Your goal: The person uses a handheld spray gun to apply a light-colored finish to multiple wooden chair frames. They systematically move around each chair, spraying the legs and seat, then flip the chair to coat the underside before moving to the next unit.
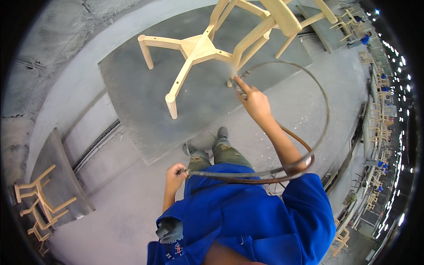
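Observation:
My right hand (256,102) is closed around a small spray gun (240,92), which points at a pale wooden chair frame (201,47). A faint mist shows between the nozzle and the nearest joint of the frame. The frame lies on a large dark grey board (128,84), its cross-shaped part and short legs toward me. Low at the left, my left hand (176,173) grips a hose (207,174) in front of my blue jacket. From there a grey hose (326,101) and a brown hose (300,142) loop past my right forearm; the grey one curves up to the gun.
More pale chair frames (42,198) rest on another grey board (66,172) at the lower left. Along the right stand many chairs (377,128) in a row, with people in blue (365,39) farther off. A concrete wall (48,53) fills the upper left.

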A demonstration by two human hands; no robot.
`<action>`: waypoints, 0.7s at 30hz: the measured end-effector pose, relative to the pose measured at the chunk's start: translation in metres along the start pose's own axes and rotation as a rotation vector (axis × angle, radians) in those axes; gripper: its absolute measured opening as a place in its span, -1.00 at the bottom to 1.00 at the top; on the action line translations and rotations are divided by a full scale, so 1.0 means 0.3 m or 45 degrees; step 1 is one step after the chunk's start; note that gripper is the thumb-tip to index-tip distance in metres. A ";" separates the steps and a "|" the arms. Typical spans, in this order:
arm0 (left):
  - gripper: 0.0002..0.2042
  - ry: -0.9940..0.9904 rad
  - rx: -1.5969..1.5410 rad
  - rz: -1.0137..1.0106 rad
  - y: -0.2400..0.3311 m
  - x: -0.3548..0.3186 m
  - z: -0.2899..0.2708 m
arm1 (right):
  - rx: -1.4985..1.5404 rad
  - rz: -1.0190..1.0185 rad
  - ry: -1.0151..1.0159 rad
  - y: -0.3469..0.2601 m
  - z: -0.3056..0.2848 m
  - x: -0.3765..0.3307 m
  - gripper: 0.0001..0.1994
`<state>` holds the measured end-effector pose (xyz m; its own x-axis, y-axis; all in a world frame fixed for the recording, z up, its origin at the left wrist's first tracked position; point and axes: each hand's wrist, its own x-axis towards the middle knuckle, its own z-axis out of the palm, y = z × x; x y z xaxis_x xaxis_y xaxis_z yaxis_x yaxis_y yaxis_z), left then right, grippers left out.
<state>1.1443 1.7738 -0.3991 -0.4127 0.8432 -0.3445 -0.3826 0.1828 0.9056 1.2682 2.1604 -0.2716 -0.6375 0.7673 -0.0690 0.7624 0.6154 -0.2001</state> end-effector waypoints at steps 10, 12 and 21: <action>-0.64 -0.440 -0.011 0.124 0.109 0.294 0.148 | 0.150 -0.112 0.888 0.001 -0.405 -0.305 -0.38; -0.63 -0.412 -0.006 0.158 0.148 0.271 0.151 | 0.538 0.014 0.706 0.068 -0.355 -0.328 -0.46; -0.66 -0.073 0.298 -0.185 0.287 -0.046 0.334 | 1.477 0.385 0.466 0.251 0.066 -0.095 -0.55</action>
<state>1.1998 1.8287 -0.2916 -0.3175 0.8254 -0.4667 -0.2307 0.4102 0.8823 1.3417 2.1812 -0.3039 -0.2443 0.9694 -0.0243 0.2074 0.0278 -0.9779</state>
